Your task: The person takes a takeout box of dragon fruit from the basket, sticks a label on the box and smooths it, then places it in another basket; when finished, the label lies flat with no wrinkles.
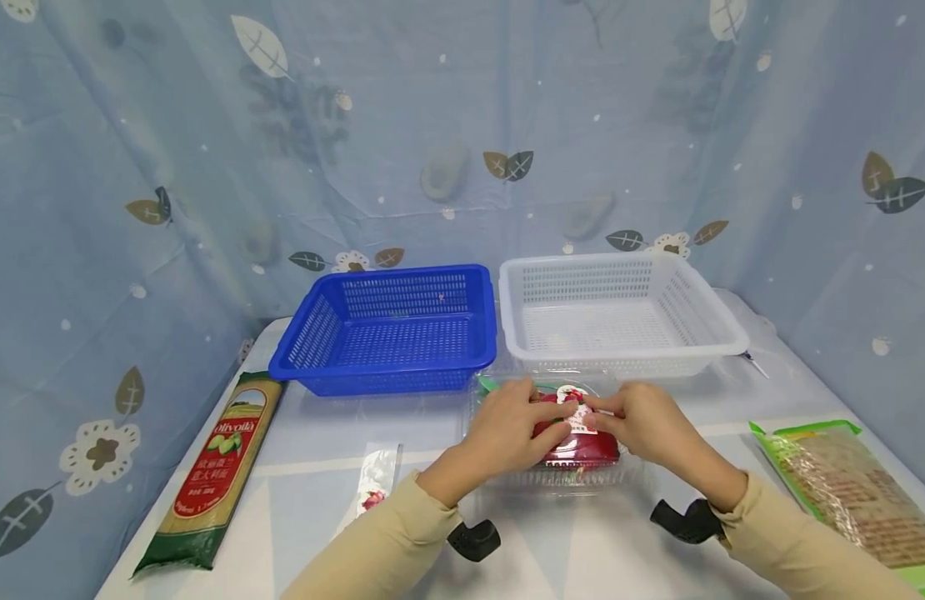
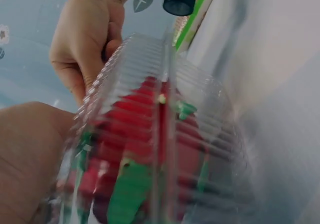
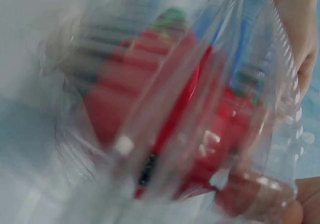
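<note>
A clear plastic clamshell box [image 1: 500, 479] stands on the table with a red, green-tipped fruit [image 1: 582, 450] inside, looking like a dragon fruit. On its lid is a white sticker [image 1: 580, 419] with a red fruit picture. From the left, my left hand [image 1: 511, 425] reaches over the lid, index finger and thumb touching the sticker's left side. My right hand [image 1: 653, 421] touches the sticker's right side with its fingertips. Through the box walls, both wrist views show the red fruit [image 2: 135, 114], blurred. Some of the fingertip contact is hidden.
Behind the box stand a blue basket [image 1: 406, 379] and a white basket [image 1: 620, 357]. A pasta packet [image 1: 215, 475] lies at the left, a green-edged bag [image 1: 852, 483] at the right. Near my left forearm lies a label strip [image 1: 376, 479]. A small pen-like object [image 1: 755, 364] lies beside the white basket.
</note>
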`<state>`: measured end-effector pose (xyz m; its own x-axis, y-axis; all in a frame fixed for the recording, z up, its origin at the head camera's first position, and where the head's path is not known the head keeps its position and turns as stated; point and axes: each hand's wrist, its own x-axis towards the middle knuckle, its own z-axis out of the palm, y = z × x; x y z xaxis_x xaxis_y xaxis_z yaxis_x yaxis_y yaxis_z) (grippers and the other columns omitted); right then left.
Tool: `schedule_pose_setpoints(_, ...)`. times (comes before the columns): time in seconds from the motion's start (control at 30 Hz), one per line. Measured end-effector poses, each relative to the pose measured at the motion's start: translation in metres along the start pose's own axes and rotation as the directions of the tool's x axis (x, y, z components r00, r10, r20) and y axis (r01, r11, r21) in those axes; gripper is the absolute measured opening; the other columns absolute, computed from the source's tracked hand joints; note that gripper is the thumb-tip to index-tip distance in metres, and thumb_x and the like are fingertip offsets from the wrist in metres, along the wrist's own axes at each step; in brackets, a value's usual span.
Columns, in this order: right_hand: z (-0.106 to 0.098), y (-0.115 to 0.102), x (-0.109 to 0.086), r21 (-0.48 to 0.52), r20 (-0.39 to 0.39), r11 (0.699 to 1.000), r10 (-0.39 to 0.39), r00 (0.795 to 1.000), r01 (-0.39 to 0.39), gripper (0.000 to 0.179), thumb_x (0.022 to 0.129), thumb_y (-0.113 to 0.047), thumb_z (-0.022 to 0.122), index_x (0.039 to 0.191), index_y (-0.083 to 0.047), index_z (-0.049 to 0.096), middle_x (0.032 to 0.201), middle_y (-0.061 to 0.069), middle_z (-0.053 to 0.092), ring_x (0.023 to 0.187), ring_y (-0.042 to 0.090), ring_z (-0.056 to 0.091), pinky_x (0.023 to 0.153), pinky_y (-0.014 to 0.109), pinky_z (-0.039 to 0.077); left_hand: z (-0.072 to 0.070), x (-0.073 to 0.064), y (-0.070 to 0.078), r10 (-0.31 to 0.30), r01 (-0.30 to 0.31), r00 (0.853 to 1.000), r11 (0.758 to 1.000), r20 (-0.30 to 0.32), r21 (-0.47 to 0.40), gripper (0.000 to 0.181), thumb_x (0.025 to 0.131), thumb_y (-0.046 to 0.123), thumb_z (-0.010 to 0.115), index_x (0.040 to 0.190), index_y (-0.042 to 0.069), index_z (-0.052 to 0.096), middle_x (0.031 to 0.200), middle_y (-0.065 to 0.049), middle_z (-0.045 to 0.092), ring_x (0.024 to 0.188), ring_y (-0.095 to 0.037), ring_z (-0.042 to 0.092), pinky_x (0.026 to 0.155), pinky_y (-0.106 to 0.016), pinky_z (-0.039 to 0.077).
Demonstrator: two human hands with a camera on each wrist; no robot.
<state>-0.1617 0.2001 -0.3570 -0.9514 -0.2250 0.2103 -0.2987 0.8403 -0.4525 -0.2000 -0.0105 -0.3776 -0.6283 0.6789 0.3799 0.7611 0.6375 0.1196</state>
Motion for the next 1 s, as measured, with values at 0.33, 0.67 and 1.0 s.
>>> schedule_pose_setpoints(0.33, 0.007, 0.007, -0.004, 0.008, -0.049, 0.986, -0.166, 0.985, 0.167, 0.025, 0.079, -0.016, 0.081, 0.104, -0.011, 0.078, 0.064, -0.008, 0.05, 0.057, 0.0, 0.035, 0.048, 0.019, 0.034, -0.005, -0.007, -0.011, 0.128, -0.127, 0.992, 0.98, -0.008, -0.154, 0.024, 0.089, 0.036, 0.071, 0.113, 0.033, 0.075, 0.078, 0.003, 0.054, 0.069, -0.007, 0.04, 0.058, -0.013, 0.022)
schedule_pose_setpoints(0.67, 0.006, 0.006, -0.005, 0.007, -0.044, 0.992, -0.128, 0.991, 0.128, 0.029, 0.079, -0.019, 0.08, 0.107, -0.012, 0.077, 0.066, -0.007, 0.05, 0.058, 0.001, 0.032, 0.049, 0.02, 0.033, -0.011, -0.008, -0.015, 0.202, -0.181, 0.977, 0.953, 0.063, -0.241, 0.019, 0.088, 0.034, 0.073, 0.107, 0.033, 0.077, 0.083, 0.005, 0.053, 0.076, -0.007, 0.041, 0.065, -0.012, 0.024)
schedule_pose_setpoints(1.0, 0.002, 0.005, -0.005, 0.032, -0.001, 0.994, -0.103, 0.995, 0.103, 0.029, 0.082, -0.019, 0.078, 0.11, -0.012, 0.076, 0.068, -0.006, 0.05, 0.058, 0.002, 0.034, 0.05, 0.02, 0.035, -0.009, -0.01, -0.015, 0.224, -0.215, 0.974, 0.956, 0.023, -0.198, 0.019, 0.09, 0.035, 0.071, 0.108, 0.035, 0.077, 0.084, 0.007, 0.053, 0.076, -0.006, 0.04, 0.067, -0.013, 0.024)
